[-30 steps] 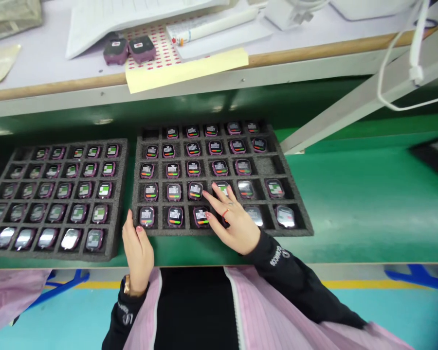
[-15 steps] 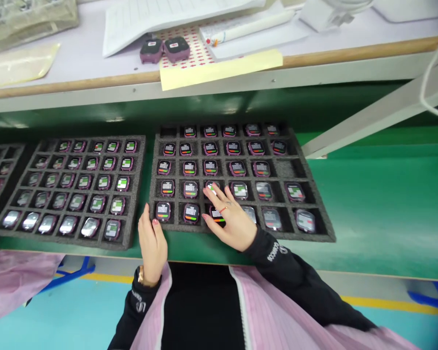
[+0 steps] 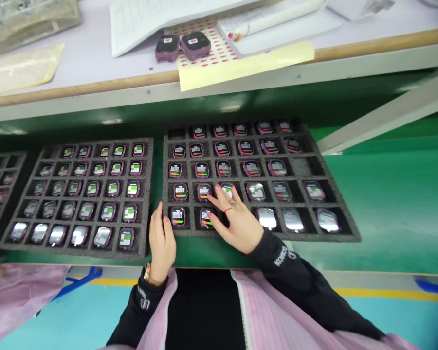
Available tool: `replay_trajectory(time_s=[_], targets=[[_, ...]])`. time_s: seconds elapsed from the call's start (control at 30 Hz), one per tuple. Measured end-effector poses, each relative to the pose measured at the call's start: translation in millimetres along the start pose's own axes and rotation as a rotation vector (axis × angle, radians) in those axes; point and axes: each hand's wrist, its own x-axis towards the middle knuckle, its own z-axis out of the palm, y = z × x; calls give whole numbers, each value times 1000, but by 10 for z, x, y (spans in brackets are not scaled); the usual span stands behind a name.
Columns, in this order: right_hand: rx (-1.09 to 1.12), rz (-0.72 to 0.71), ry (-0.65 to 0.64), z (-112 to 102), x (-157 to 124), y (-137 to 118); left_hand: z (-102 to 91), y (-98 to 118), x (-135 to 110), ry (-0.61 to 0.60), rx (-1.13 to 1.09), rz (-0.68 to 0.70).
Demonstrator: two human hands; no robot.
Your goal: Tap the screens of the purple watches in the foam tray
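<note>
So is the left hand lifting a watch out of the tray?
No, the left hand only rests against the foam tray's front corner, holding nothing.

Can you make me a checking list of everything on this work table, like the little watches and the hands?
Surface: green belt under a pale shelf.
Job's things: dark foam tray of small lit watches; one compartment looks bare.
Clutter: second foam tray of watches; two watches on the shelf, papers, sticker sheet.
Hands: left hand open, resting at the tray's front edge; right hand open, fingers spread over the watches.
Cables: nothing seen.
Surroundings: pink smock sleeve at left; teal floor.
</note>
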Motion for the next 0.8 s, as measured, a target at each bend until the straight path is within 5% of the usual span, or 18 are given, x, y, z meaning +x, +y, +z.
replay_trajectory(time_s=[0.4,0.8], targets=[[12,1,16,86,18,-170,-19,-53,-65,-84,-78,137],[-45,-117,-116,350,314,-293,9,-108,-63,-97,-91,259]])
